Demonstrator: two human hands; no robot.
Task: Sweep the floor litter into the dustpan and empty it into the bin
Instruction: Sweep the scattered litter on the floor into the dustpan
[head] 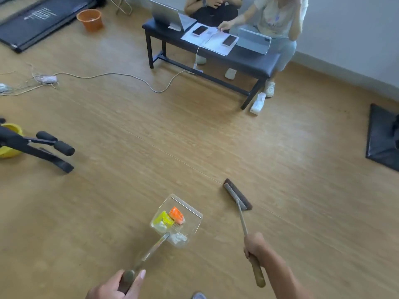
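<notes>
The left hand grips the dustpan handle; wrappers sit inside. The right hand clasps the broom. Keep the pan level while carrying it to the orange bin, well apart.

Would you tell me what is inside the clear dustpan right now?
The dustpan holds an orange packet, a yellow wrapper and crumpled white paper. Anything beneath them is hidden.
</notes>
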